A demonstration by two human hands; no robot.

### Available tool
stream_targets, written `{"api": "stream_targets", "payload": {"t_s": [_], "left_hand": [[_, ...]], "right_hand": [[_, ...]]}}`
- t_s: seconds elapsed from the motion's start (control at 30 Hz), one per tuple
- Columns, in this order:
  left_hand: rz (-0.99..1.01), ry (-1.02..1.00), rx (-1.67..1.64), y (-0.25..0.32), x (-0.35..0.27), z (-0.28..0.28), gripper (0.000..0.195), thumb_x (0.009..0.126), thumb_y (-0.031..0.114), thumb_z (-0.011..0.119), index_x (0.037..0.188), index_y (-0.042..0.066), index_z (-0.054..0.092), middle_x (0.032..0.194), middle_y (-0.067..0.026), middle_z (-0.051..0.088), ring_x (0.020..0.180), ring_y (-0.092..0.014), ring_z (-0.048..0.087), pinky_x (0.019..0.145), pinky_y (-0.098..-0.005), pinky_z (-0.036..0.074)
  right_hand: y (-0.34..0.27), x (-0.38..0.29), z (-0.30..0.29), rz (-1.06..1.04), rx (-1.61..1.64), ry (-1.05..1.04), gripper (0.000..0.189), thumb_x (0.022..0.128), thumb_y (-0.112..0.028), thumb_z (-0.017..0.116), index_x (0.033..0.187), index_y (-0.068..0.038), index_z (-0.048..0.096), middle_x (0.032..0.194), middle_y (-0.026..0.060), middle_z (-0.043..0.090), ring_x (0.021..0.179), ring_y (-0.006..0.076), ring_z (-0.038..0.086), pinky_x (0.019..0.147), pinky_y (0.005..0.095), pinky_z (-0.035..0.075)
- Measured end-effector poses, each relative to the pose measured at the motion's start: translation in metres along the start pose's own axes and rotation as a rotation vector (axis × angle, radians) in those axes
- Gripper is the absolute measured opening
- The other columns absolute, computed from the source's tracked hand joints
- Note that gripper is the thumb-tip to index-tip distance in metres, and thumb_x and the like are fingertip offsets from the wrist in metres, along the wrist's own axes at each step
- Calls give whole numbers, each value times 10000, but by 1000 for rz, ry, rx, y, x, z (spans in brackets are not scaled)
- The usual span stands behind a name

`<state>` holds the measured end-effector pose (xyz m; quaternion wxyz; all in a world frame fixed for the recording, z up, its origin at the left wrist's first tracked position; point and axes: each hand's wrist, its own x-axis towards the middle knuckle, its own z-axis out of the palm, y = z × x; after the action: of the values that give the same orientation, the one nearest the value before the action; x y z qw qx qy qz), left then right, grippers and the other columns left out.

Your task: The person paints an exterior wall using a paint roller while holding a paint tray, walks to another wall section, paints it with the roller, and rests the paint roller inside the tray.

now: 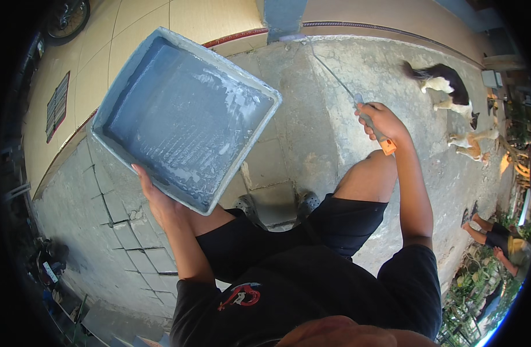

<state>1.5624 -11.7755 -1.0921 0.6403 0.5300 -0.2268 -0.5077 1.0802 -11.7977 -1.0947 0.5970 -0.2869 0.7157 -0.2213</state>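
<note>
My left hand (157, 199) grips the near-left rim of a square paint tray (192, 117), which is tilted so that its inside faces me. Grey-blue paint coats the tray, with paler smears at its right side and lower part. In my right hand (380, 123) is the grey and orange handle of a paint roller (389, 146). Its thin metal rod reaches up and away to the roller cover (293, 38), which is at the foot of a blue-grey pillar (285, 17). Whether the cover touches the pillar or the floor, I cannot tell.
Two cats, one black and white (454, 89) and one orange and white (471, 145), are on the concrete floor at the right. Beyond them a person (495, 238) is near plants. A raised tiled ledge (140, 26) runs at the upper left, with a motorcycle wheel (68, 19).
</note>
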Motion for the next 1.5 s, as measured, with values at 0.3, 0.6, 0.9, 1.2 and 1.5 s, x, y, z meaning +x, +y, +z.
{"api": "stream_targets", "payload": {"t_s": [0.3, 0.6, 0.9, 1.2, 1.5], "left_hand": [[-2, -17, 41, -1, 3, -5, 758, 1022, 555, 399, 1485, -31, 268, 1439, -229, 402, 1287, -335, 480, 1033, -433, 455], [8, -12, 44, 0, 2, -8, 746, 1024, 552, 394, 1483, -24, 279, 1430, -222, 414, 1281, -329, 483, 1034, -428, 453], [1, 25, 67, 3, -1, -2, 765, 1019, 566, 392, 1486, -28, 277, 1449, -225, 400, 1293, -331, 477, 1042, -428, 447], [-9, 25, 47, 1, 5, -11, 754, 1021, 557, 402, 1470, -40, 306, 1427, -211, 430, 1278, -321, 489, 1036, -411, 445], [22, 26, 36, 1, 2, -12, 714, 1024, 538, 416, 1453, -28, 343, 1377, -200, 480, 1202, -295, 547, 976, -391, 489]], "right_hand": [[-41, 15, 8, -77, -45, -3, 324, 975, -310, 565, 997, 12, 541, 745, 38, 527, 526, 113, 500, 451, 285, 418], [-46, -4, 7, -101, 6, 28, 311, 977, -302, 565, 959, 7, 549, 748, 42, 543, 519, 118, 498, 445, 287, 416], [-47, -4, 21, -96, -6, 60, 303, 983, -288, 549, 924, 9, 555, 741, 43, 547, 517, 129, 502, 449, 295, 425], [-21, 43, 30, -75, 33, 30, 309, 983, -301, 561, 973, 8, 579, 724, 29, 540, 504, 110, 496, 435, 271, 409], [-30, 62, 42, -58, 63, -5, 273, 967, -218, 564, 995, 46, 501, 798, 99, 577, 559, 155, 535, 466, 309, 447]]}}
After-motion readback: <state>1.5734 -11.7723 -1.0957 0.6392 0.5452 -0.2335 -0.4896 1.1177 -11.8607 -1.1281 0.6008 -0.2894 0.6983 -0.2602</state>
